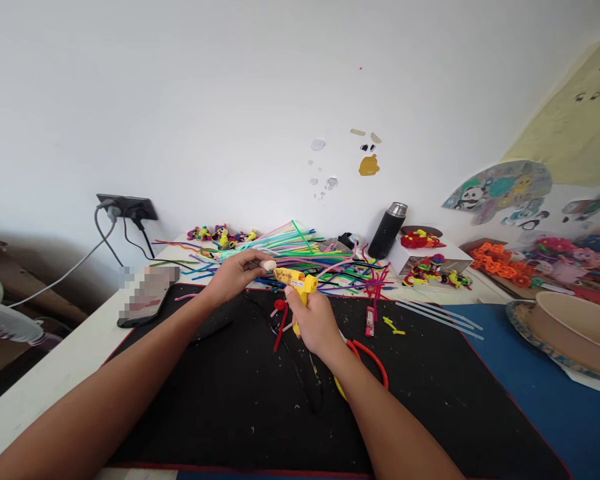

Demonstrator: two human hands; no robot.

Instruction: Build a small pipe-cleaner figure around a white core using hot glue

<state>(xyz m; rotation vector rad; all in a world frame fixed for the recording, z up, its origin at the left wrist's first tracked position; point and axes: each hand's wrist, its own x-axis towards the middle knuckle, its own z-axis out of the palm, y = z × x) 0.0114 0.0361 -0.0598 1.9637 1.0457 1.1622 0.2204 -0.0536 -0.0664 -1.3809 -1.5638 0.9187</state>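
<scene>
My right hand (pixel 316 319) is wrapped round the handle of a yellow glue gun (pixel 296 280), whose nozzle points left. Between its fingers, my left hand (pixel 237 275) pinches a small whitish, rounded piece (pixel 269 267), right by the nozzle. Whether nozzle and piece touch I cannot tell. Below the gun, a red pipe-cleaner piece with a round coiled head (pixel 281 327) lies on the black mat (pixel 220 400). Pliers with red and yellow handles (pixel 380 363) lie partly under my right forearm.
Many coloured pipe cleaners (pixel 280 243) are heaped along the wall. Behind stand a black bottle (pixel 387 230) and a white box (pixel 453 257). A phone (pixel 149 293) lies at the left, a lighter (pixel 370 321) and clear glue sticks (pixel 443 317) at the right, near a bowl (pixel 580 320).
</scene>
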